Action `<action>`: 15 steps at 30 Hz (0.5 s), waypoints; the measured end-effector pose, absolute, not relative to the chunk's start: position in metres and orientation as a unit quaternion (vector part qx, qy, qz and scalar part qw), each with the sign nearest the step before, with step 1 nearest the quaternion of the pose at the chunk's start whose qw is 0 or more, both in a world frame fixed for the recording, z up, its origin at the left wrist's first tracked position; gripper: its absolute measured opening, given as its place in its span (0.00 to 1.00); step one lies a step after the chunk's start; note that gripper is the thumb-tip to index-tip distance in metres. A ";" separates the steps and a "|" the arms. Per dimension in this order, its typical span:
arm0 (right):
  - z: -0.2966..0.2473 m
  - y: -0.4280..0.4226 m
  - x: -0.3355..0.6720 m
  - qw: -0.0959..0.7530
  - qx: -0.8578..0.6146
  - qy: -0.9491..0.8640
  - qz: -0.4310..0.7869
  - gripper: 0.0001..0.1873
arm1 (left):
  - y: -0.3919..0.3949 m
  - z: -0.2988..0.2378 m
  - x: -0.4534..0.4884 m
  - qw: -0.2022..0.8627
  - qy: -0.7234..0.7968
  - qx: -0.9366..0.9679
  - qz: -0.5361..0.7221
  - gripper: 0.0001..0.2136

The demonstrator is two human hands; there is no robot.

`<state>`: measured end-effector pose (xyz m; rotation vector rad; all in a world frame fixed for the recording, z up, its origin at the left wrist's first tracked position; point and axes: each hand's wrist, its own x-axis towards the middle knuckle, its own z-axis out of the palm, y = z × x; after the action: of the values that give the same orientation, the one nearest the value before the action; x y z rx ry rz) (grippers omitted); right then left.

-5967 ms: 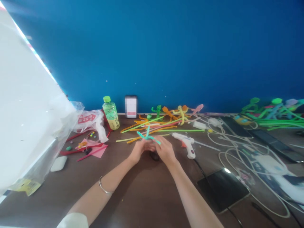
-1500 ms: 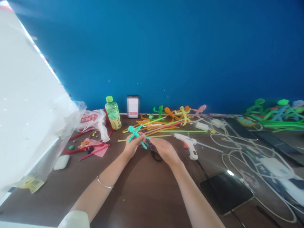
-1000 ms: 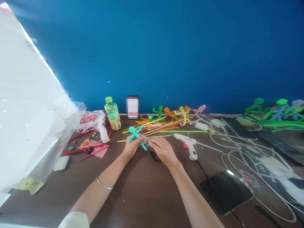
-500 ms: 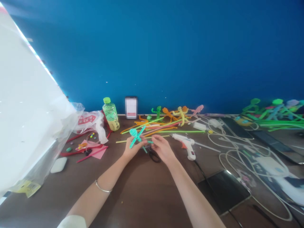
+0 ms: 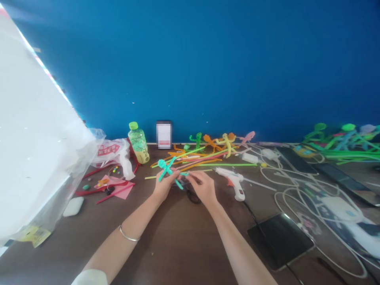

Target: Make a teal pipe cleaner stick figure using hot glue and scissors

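A small teal pipe-cleaner figure [image 5: 166, 169] with a looped head and stubby limbs is held just above the brown table [image 5: 178, 245]. My left hand [image 5: 163, 187] pinches its body from below. My right hand [image 5: 203, 188] is closed on one teal limb at the figure's right side. Black scissors [image 5: 192, 194] lie on the table under and between my hands, partly hidden by them.
Loose pipe cleaners [image 5: 196, 158] and finished figures [image 5: 219, 140] lie behind my hands. A white glue gun [image 5: 234, 182] rests to the right, a green bottle [image 5: 138, 142] to the left. White cables [image 5: 297, 186], a dark tablet [image 5: 280, 239] and a plastic bag [image 5: 35, 158] flank the area.
Over six seconds the teal pipe cleaner became a twisted figure. In the last half second the figure tipped slightly left and lower, and my right hand shifted along its limb.
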<state>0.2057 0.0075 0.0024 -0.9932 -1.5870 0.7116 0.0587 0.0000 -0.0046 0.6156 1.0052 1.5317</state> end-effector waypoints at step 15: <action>0.005 0.009 0.205 0.467 -0.467 -0.643 0.388 0.12 | -0.002 -0.005 0.060 0.561 0.420 0.289 0.652 0.16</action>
<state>0.2054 0.0088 0.0052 -1.1463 -1.5776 0.9532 0.0603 -0.0016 -0.0049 0.6817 0.9895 1.5355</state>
